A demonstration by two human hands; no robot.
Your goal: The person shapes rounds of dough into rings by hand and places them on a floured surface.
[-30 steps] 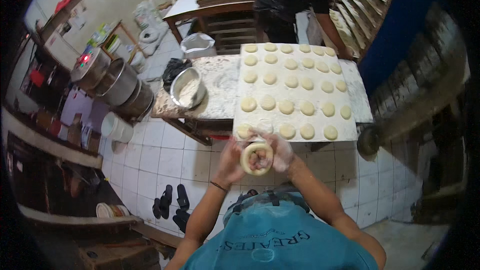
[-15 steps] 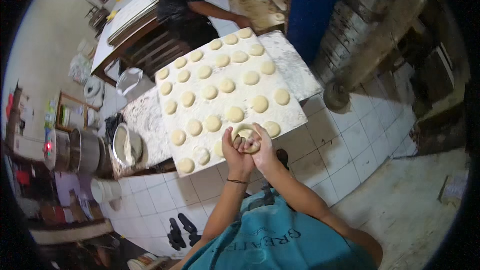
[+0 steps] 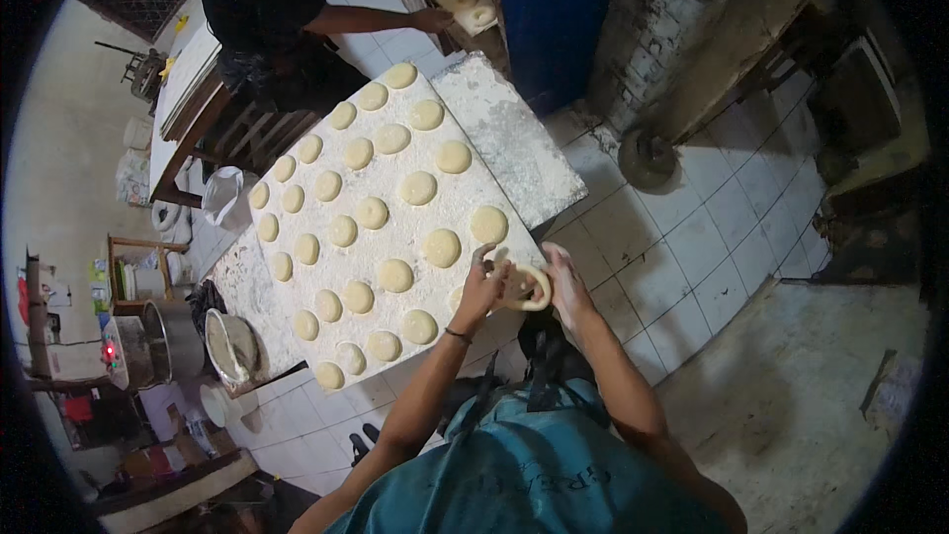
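Just off the near right corner of a floured white board [image 3: 465, 196], held up between two bare hands: a pale dough ring [image 3: 527, 306], tilted, its hole partly turned toward the camera above. Set right among the fingers, with the left hand [image 3: 484, 287] against its left side and the right hand [image 3: 567, 289] against its right. On the left, fingers bent and closed about the dough, some tips at the hole, one digit sticking up apart from the others. On the right, fingers partly straightened and slightly parted, touching the ring; impossible to tell whether pinching it or only steadying it. Around the left wrist, a dark band [image 3: 456, 334]. Across the board, rows of flattened dough rounds [image 3: 442, 248], one partly hidden behind the left hand. Beneath, a flour-dusted table [image 3: 514, 124], bearing a metal bowl [image 3: 247, 328] at its left end. Beyond the board, a co-worker [image 3: 257, 0] in dark clothes, one hand [image 3: 432, 20] near more ring-shaped dough pieces [image 3: 481, 16].
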